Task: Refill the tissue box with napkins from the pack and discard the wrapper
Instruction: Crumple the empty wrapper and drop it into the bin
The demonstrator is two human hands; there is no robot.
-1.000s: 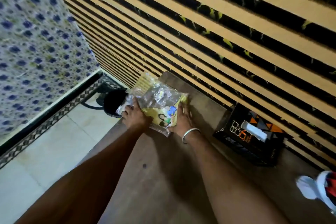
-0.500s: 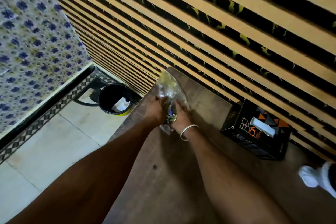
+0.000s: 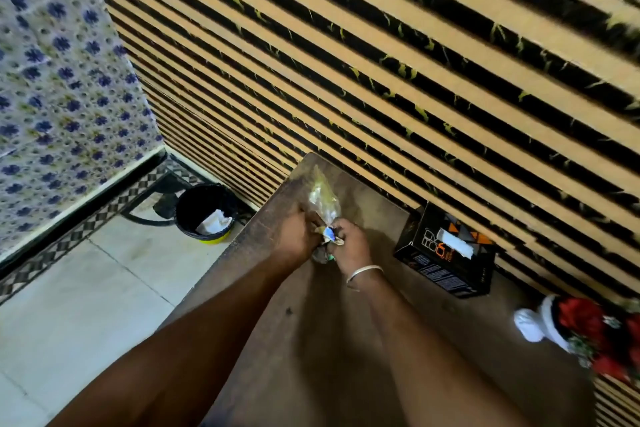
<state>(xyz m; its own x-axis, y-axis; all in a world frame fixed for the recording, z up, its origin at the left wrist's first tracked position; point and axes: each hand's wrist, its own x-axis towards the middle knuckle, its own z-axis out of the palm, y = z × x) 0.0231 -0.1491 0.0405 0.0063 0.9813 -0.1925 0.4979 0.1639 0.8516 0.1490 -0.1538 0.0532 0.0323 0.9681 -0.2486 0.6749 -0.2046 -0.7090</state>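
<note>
Two hands meet over the far end of the wooden table (image 3: 311, 340), both at the crumpled wrapper (image 3: 323, 198). Left hand (image 3: 294, 239): fingers curled, gripping the lower, bunched part of the wrapper from the left. Right hand (image 3: 349, 246): fingers curled round the same bunched part from the right, with a silver bangle (image 3: 363, 272) on that wrist. The wrapper's clear, yellowish upper end stands free above the two fists; printed colour shows where it is squeezed between them. Tissue box (image 3: 436, 274), black with orange print, stands on the table to the right of the hands, apart from them and close to the slatted wall (image 3: 381, 62); a white napkin (image 3: 453, 243) sticks out of its top slot. Bin (image 3: 194, 199), black inside with a yellow base, sits on the tiled floor (image 3: 86, 305) left of the table's far corner, with white paper in it. A white pot of red flowers (image 3: 540, 322) is at the right edge.
</note>
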